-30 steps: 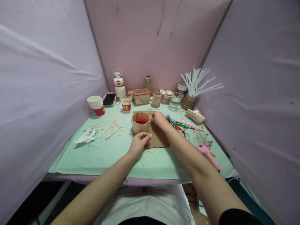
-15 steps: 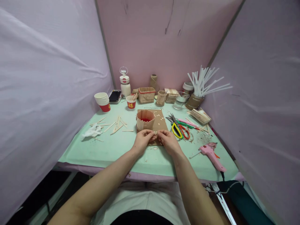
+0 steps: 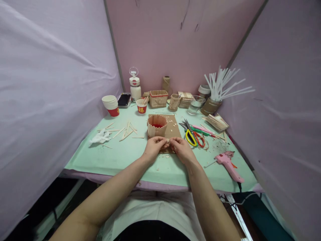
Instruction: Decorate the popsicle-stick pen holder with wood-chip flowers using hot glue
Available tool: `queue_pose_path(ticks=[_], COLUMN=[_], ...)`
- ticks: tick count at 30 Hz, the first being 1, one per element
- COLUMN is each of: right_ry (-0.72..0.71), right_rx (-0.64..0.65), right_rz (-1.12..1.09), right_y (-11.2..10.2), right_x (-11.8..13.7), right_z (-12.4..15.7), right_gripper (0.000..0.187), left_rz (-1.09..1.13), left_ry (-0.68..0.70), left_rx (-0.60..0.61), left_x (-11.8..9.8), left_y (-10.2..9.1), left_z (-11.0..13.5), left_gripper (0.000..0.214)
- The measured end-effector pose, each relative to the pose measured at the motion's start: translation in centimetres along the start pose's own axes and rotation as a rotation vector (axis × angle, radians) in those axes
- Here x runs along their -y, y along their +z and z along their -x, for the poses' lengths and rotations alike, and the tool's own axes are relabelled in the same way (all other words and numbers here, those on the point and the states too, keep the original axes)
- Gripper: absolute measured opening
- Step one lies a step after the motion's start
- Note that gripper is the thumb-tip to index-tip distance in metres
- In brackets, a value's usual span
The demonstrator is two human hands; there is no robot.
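Note:
My left hand (image 3: 155, 146) and my right hand (image 3: 181, 148) meet fingertip to fingertip over a brown cardboard sheet (image 3: 173, 121). Between them they pinch a small pale wood piece (image 3: 168, 141), mostly covered by the fingers. Just behind my left hand stands a round container of jagged-topped wooden strips (image 3: 156, 130), red inside. Small wood chips (image 3: 173, 126) are scattered on the cardboard to its right.
Right of the cardboard lie scissors with yellow handles (image 3: 191, 138) and red-handled ones (image 3: 200, 140). A pink glue gun (image 3: 228, 165) rests at the right edge. Loose wooden sticks (image 3: 127, 131) and a crumpled tissue (image 3: 100, 137) lie left; paper cups (image 3: 110, 103) stand behind.
The view has shifted slightly, so the tabletop sits a little higher and to the right. Both hands keep pinching the small wood piece in nearly the same place.

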State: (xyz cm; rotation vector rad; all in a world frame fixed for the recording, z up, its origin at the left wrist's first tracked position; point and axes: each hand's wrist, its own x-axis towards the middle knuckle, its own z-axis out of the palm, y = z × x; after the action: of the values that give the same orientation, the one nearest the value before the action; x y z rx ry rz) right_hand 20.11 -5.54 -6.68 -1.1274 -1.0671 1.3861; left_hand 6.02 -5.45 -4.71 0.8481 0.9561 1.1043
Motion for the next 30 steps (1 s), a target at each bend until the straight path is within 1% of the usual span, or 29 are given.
queue_pose_path(ticks=[11,21,26,30], right_ry=[0.002,-0.010,-0.017,-0.037], right_rx=[-0.004,-0.050,-0.062,-0.073], right_rz=[-0.011,-0.002,0.045,0.129], right_y=[0.02,0.36,0.48,0.65], right_x=[0.04,0.29,0.39,0.70], right_z=[0.21,0.40,0.52,0.70], right_gripper=[0.027,0.030,0.029,0.030], left_rz=[0.002,-0.011,-0.029,-0.047], left_ry=[-0.010,-0.021,-0.011,0.007], left_rx=[0.003,-0.011,-0.009,-0.014], left_x=[-0.07,-0.16,-0.09,-0.06], left_y=[0.00,0.08,0.10,0.14], left_z=[0.04,0.10,0.06,0.04], left_gripper=[0.032,0.032,0.031,0.031])
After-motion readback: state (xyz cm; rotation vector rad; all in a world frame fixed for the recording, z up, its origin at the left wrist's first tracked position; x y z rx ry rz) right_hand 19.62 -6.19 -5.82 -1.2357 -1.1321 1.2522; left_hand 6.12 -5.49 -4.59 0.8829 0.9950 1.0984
